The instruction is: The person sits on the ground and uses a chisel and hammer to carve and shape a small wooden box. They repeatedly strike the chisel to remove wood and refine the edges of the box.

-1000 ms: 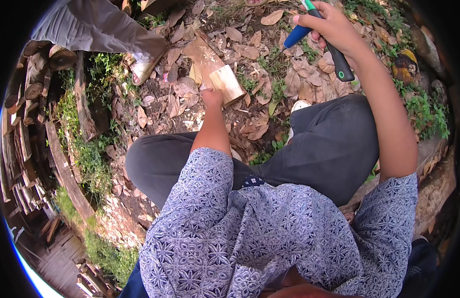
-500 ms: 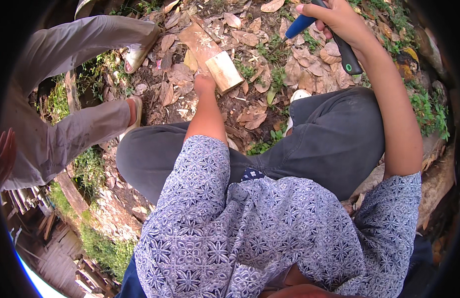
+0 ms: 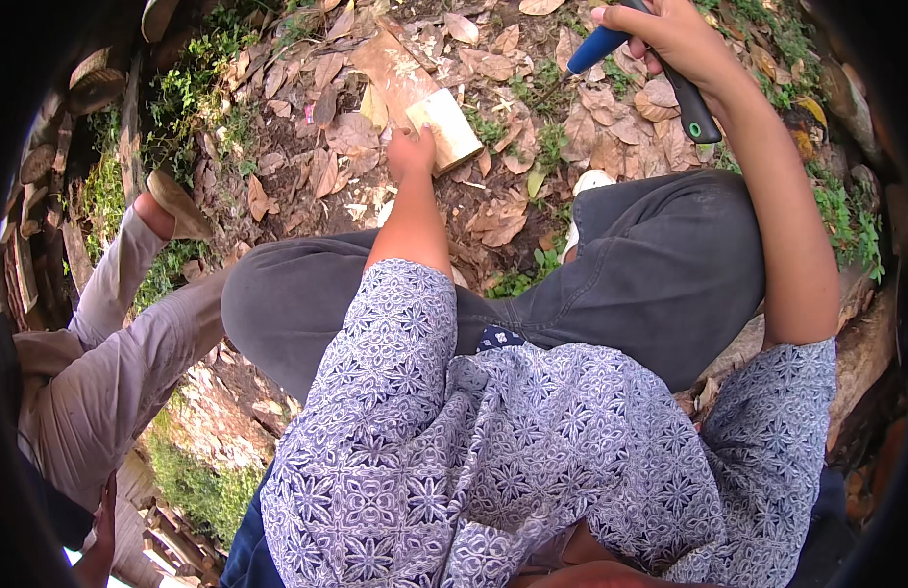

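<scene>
My left hand [image 3: 412, 154] is closed at the near left edge of a short, pale wooden block [image 3: 446, 130], the thumb against its side. The block rests on a longer brown board [image 3: 390, 71] lying on the leafy ground. Up at the top right, my right hand [image 3: 669, 39] is wrapped round a long black handle [image 3: 696, 116] with a green ring at its end. A blue handle [image 3: 597, 49] with a thin dark shaft also sticks out leftward from this hand. The upper end of the black-handled tool is out of view.
Dry leaves [image 3: 498, 220] and wood chips cover the soil round the board. A person in light trousers [image 3: 130, 363] is close by on my left, one shoe [image 3: 179, 206] showing. Stacked wood [image 3: 32, 216] stands at the far left, logs [image 3: 860, 377] at the right.
My left hand has shifted slightly right, onto the block's edge. The person on the left has moved back, farther left and nearer the bottom. My right hand has barely moved.
</scene>
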Demonstrator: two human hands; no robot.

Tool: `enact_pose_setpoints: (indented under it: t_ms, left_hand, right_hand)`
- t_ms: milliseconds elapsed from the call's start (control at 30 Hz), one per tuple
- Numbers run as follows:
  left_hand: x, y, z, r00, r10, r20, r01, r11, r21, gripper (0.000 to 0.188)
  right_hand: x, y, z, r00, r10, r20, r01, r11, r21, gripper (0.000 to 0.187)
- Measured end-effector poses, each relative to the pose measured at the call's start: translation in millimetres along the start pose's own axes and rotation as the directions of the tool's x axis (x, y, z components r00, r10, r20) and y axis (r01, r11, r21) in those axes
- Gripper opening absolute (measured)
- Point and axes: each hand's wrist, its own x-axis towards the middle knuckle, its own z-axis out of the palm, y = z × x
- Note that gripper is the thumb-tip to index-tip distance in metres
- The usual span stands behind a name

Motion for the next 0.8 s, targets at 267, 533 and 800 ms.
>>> enact_pose_setpoints:
  t_ms: [267,533,800]
  left_hand:
    - [28.7,-44.8,16.3,0.996,0.087,-0.027,-0.088,0.995,-0.038,0.042]
    - [-17.3,-21.5,-1.7,0.876,0.433,-0.213,-0.397,0.898,0.19,0.028]
    - [-10.7,-23.8,-1.9,0.693,0.701,-0.169,-0.59,0.686,0.425,0.011]
  right_hand:
    - [-6.1,-16.4,12.9,0.998,-0.067,0.016,0.066,0.998,0.01,0.029]
    - [-1.0,-9.0,6.9,1.0,0.007,-0.008,-0.007,1.0,-0.026,0.029]
    - [-9.6,-12.5,9.3,0.997,-0.08,-0.007,0.08,0.996,-0.029,0.031]
